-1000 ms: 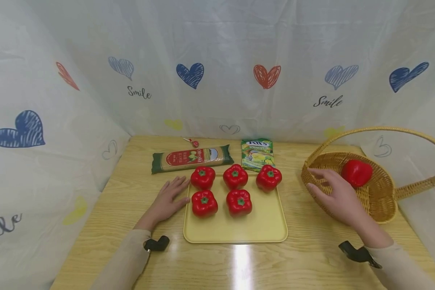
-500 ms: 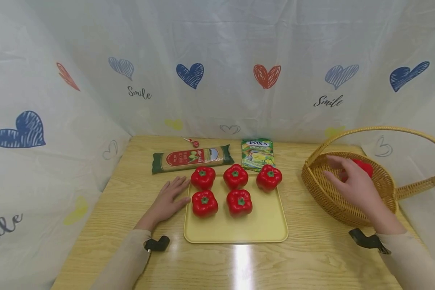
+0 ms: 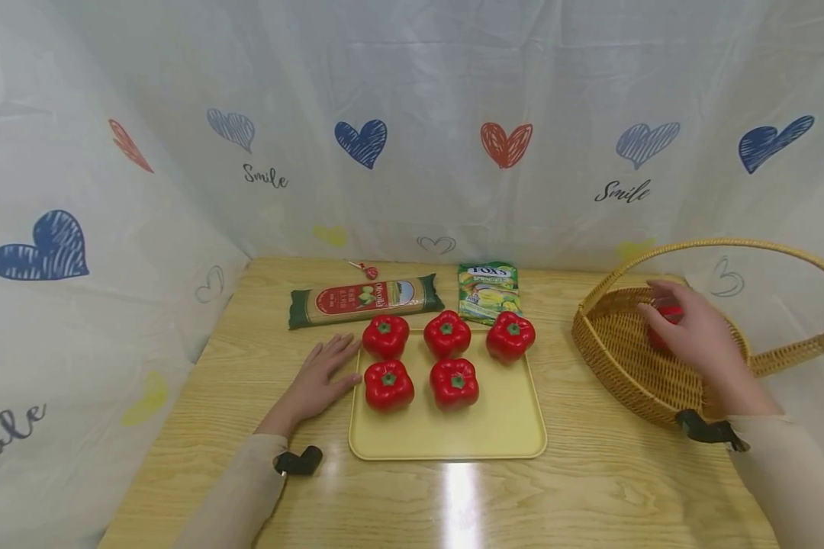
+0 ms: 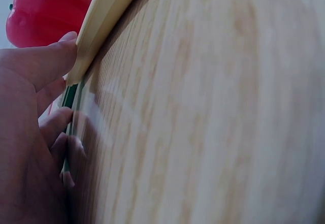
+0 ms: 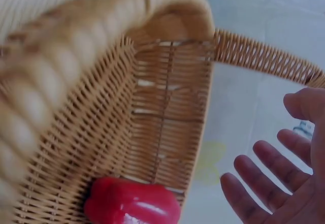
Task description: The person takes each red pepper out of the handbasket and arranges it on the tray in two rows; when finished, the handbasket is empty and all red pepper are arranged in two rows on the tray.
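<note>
My right hand (image 3: 703, 343) hovers over the wicker basket (image 3: 611, 374), fingers relaxed and holding nothing. Partly hidden beneath it in the head view is a red bell pepper (image 3: 655, 341). In the right wrist view that bell pepper (image 5: 134, 203) lies inside the basket, apart from the loosely spread fingers (image 5: 264, 173). My left hand (image 3: 319, 381) rests on the table with straight fingers, its fingertips at the left edge of the yellow tray (image 3: 446, 438). Several red bell peppers (image 3: 455, 383) with green stems sit on the tray in two rows.
Behind the tray lie a green-ended pasta packet (image 3: 367, 300), a green Fox's sweets bag (image 3: 487, 292) and a small red lollipop (image 3: 369, 271). The basket's tall handle (image 3: 721, 244) arches over the right side. A white curtain with printed hearts (image 3: 360, 143) encloses the table.
My right hand has moved rightward and slightly back, from the basket's left rim to over the bell pepper inside it. My left hand and the peppers on the tray stay where they were.
</note>
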A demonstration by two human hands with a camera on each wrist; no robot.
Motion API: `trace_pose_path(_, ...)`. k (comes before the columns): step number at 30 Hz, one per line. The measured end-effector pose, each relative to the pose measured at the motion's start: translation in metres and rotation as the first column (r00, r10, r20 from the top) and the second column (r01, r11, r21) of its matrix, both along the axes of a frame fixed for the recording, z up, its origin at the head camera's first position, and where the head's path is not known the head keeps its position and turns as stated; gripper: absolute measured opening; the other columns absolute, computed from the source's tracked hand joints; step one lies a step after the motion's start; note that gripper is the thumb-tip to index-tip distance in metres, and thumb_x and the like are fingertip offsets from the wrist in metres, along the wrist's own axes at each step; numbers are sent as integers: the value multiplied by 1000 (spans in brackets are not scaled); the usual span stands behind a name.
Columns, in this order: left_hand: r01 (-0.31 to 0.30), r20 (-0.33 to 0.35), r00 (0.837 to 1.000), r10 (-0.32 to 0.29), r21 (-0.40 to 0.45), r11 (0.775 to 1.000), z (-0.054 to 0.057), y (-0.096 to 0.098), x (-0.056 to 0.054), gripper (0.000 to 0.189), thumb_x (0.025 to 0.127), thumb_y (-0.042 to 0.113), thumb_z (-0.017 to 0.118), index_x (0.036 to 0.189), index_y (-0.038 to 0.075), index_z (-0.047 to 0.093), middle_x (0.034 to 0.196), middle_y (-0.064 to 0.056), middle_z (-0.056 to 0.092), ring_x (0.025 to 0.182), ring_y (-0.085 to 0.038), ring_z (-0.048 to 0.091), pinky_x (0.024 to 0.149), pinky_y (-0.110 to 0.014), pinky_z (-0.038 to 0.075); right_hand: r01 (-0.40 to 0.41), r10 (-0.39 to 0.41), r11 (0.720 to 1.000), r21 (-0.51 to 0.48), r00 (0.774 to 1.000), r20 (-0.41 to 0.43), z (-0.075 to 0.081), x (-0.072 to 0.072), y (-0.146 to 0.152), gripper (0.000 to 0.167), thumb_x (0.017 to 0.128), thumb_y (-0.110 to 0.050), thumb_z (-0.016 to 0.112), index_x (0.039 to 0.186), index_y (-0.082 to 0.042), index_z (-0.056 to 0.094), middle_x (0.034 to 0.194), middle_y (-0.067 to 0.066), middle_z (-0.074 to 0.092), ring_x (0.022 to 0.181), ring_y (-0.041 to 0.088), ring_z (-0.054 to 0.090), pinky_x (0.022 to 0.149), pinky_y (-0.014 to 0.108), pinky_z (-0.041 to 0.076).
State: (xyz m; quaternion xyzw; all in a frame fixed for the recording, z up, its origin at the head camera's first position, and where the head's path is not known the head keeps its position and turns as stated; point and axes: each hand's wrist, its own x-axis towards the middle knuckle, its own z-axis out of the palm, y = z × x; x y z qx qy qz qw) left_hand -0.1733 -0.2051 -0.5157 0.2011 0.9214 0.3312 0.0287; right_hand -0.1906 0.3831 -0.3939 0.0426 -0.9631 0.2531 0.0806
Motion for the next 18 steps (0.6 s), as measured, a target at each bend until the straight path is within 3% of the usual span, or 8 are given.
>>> trace_pose_path(8,5,-14,1000,-5,12,1000,1,0,1,65,99,35,66,155,12,44,162,-15,35,154,-36,20,126,-54,4,22,-22,999,-36,1000,10,0,-9,14,61,105,-37,54,149,4,41,128,33,55,114,54,54,87,69,45)
trace_pose_path(18,8,-21,1000,-7,18,1000,3,2,2,65,99,34,66,155,11,44,162,-16,35,153,-39,20,125,-56,4,95,-90,993,-71,993,80,-2,-16,36,67,105,-41,52,153,4,37,137,37,47,122,58,47,93,73,41)
